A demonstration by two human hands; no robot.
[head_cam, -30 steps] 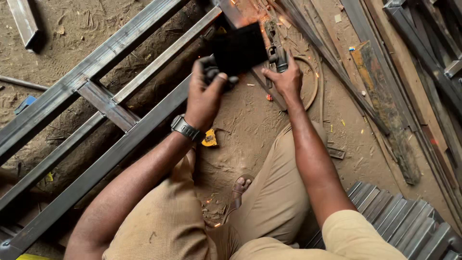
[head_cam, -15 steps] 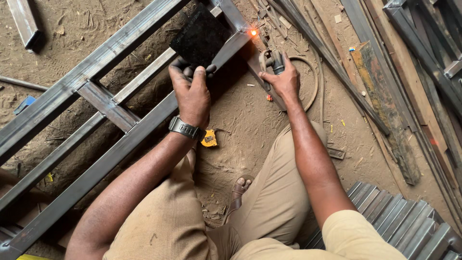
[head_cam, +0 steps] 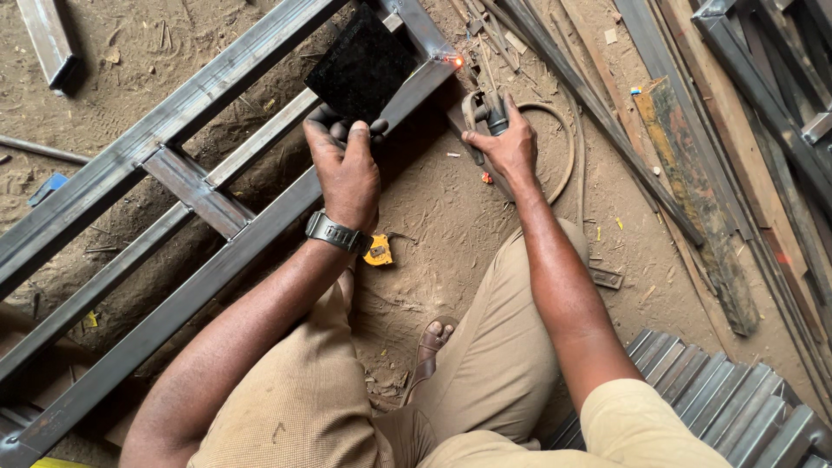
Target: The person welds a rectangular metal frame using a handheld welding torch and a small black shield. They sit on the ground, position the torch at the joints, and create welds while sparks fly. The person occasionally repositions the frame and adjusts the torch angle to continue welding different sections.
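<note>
Soft, even daylight filled the scene, bright without harsh glare. Shadows were faint and short, lying under the steel frame (head_cam: 217,199) toward seven o'clock. A small orange glow (head_cam: 453,61) burned at twelve o'clock, the only hot spot. The dark shield (head_cam: 362,68) showed no detail. Focus was sharp throughout, with slight stretching at the corners.

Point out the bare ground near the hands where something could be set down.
Bare dirt lies between the left hand, the right hand and the knees, with only a yellow tape measure at its edge. More dirt shows top left, beyond the steel frame. The right side is crowded with metal bars.
</note>
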